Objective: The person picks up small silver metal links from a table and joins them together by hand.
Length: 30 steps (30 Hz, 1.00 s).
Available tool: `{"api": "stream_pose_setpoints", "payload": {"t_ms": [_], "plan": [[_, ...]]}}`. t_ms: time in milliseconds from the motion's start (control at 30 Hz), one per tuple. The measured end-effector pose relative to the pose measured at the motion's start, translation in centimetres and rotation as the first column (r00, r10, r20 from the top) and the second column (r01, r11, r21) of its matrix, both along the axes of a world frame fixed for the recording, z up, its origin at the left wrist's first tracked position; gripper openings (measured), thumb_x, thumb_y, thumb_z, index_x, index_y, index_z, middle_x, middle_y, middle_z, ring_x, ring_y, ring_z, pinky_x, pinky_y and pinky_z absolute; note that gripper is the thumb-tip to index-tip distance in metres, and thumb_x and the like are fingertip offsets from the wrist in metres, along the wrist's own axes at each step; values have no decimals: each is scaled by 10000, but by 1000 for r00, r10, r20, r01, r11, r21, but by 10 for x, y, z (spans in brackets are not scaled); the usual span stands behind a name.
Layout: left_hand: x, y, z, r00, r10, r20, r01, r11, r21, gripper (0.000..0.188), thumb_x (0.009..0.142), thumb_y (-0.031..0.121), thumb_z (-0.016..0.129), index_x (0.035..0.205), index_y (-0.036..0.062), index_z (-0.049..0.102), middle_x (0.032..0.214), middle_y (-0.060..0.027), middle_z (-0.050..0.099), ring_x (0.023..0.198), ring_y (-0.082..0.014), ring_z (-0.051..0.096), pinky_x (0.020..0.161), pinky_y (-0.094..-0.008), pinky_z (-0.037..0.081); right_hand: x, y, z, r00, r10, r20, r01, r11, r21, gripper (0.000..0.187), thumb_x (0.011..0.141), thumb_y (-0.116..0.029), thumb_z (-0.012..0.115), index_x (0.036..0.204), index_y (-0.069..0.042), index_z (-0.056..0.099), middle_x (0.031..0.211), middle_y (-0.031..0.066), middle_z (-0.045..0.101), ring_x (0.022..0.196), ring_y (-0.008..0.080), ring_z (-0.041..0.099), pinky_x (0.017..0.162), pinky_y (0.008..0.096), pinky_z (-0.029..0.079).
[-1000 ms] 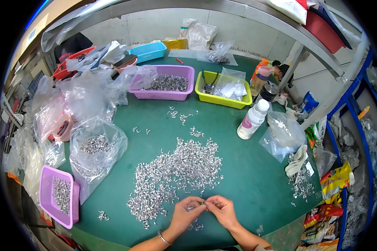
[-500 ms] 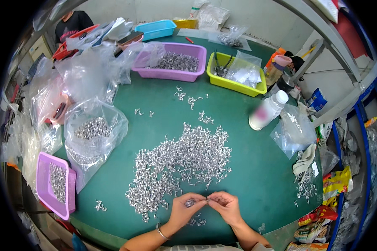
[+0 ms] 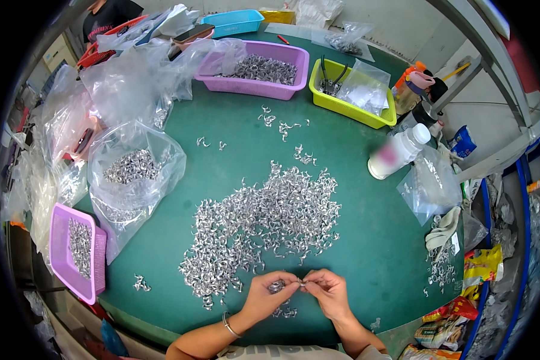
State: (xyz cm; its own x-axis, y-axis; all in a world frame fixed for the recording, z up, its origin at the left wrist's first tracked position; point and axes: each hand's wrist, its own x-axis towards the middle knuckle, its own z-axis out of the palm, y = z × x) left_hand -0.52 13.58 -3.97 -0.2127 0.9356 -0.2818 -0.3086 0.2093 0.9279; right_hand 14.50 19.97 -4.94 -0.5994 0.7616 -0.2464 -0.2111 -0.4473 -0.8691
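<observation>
At the near edge of the table, my left hand [image 3: 263, 301] and my right hand [image 3: 331, 295] meet fingertip to fingertip. Both pinch one small curved metal piece [image 3: 301, 283], mostly covered by the fingers. More shiny metal pieces [image 3: 276, 287] are cupped in the curled fingers of my left hand. Just beyond the hands spreads a large pile of small silvery curved metal pieces [image 3: 264, 219]. A small cluster of the same pieces [image 3: 289, 312] lies below my hands, close to my body.
The green table [image 3: 366, 240] bears a purple basket of metal pieces [image 3: 78, 288], an open plastic bag of them [image 3: 117, 237], a purple tub [image 3: 252, 90], a yellow-green tray with pliers [image 3: 348, 117] and a white bottle [image 3: 399, 153]. A glove [image 3: 443, 228] lies right. Someone stands far left [image 3: 108, 21].
The whole view has shifted slightly, so the far things sit higher in the picture. My hands keep their fingertip pinch, with only small finger movement.
</observation>
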Motion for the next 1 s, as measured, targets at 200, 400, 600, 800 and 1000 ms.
{"api": "stream_pose_setpoints", "payload": {"t_ms": [200,400,600,800,1000], "plan": [[-2,0,4,998,-42,56,46,997,-67,84,784,55,615,811,-24,617,785,-30,616,728,-67,537,667,-209,432,0,1,1,1000,4,12,-4,1000,8,79,821,47,533,895,32,554,859,83,567,775,137,566,703,244,457],[-2,0,7,1000,-11,-10,11,999,-54,67,765,28,623,810,-22,618,780,-34,615,728,-70,538,671,-211,433,-2,-1,3,997,8,78,-16,995,102,79,815,56,530,888,30,543,853,79,561,762,129,557,693,237,446],[-2,0,0,1000,-1,-3,1,999,34,84,747,-13,623,830,-8,625,744,-20,595,679,-55,510,615,-195,414,-2,-1,-3,999,16,45,-21,994,108,81,810,68,527,883,34,537,842,86,566,755,127,547,687,236,437],[1,1,-2,1000,7,-20,-6,998,64,97,745,-12,624,841,-3,631,741,-17,600,643,-41,496,574,-186,400,-5,2,0,1000,0,10,-1,989,150,108,796,84,538,892,36,545,833,97,562,763,138,540,688,244,435],[2,2,-3,1000,27,-12,-26,993,111,76,750,7,631,824,0,621,693,10,576,602,-15,465,517,-172,377,-6,3,2,1000,-3,20,-1,978,209,120,776,92,560,878,28,560,827,92,565,755,140,534,680,249,428]]}}
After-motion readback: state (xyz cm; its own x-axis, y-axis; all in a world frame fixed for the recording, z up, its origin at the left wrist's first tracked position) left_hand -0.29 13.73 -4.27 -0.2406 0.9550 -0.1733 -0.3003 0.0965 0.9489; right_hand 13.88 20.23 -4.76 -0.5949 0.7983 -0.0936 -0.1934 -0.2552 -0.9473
